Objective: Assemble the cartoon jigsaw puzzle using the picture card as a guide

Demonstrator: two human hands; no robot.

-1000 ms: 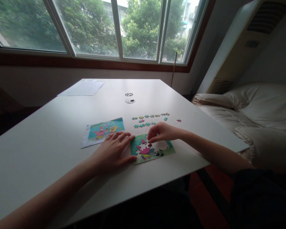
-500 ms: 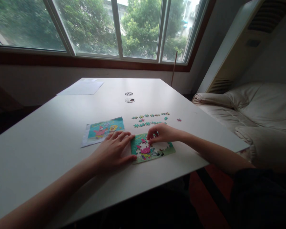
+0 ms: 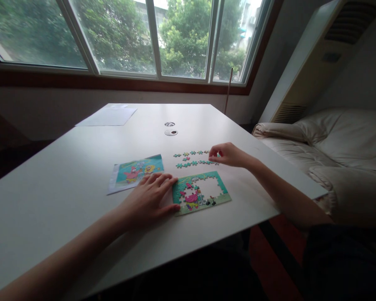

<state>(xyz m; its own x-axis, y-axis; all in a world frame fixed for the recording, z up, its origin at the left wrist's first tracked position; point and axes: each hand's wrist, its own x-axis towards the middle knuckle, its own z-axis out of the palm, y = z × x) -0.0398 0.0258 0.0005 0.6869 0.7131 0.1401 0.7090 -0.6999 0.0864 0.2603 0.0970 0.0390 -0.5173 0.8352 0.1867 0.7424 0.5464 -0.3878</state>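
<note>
A cartoon jigsaw puzzle (image 3: 224,198) lies on the white table, partly filled, with a large gap at its upper right. My left hand (image 3: 152,193) rests with fingers spread, thumb and fingertips at the puzzle's left edge. Rows of loose puzzle pieces (image 3: 194,163) lie just beyond it. Over the right end of these rows is my right hand (image 3: 228,154), its thumb and fingers curled into a pinch. Whatever is between those fingertips, if anything, is hidden. Partly behind my left hand lies a picture sheet (image 3: 133,172) with the same kind of cartoon figures.
The white table (image 3: 65,175) spreads out around the puzzle. White papers (image 3: 106,116) lie at its far left, and two round dark-marked discs (image 3: 171,132) are near the middle. A pale sofa (image 3: 341,146) stands to the right, below a window wall's corner.
My right hand has moved from above the puzzle up and right to the loose pieces, uncovering the gap. My left hand has stayed in place.
</note>
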